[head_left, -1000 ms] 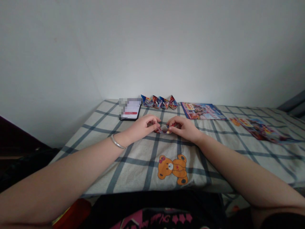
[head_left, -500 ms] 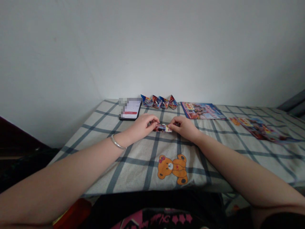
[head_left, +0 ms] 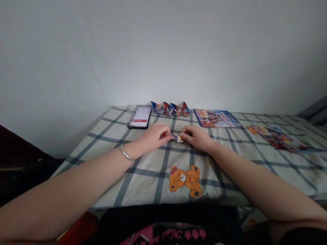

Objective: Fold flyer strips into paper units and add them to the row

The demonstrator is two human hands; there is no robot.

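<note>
A small folded piece of colourful printed paper (head_left: 175, 137) is held just above or on the tablecloth, between my two hands. My left hand (head_left: 156, 135), below a silver bangle (head_left: 125, 152), pinches its left end between thumb and fingers. At the other end, the thumb and forefinger of my right hand (head_left: 196, 137) are closed on the paper. The fingers cover both ends, so only the middle of the folded strip shows.
Behind my hands, several folded paper shapes (head_left: 170, 109) stand in a row by the wall. A phone (head_left: 140, 117) lies left of them. Flat printed leaflets lie to the right, one near the wall (head_left: 218, 118) and another nearer (head_left: 286, 139). A checked cloth (head_left: 148, 177) covers the table.
My left thumb has moved a little to the right over the paper, and less of the paper shows. My right hand stays nearly in place.
</note>
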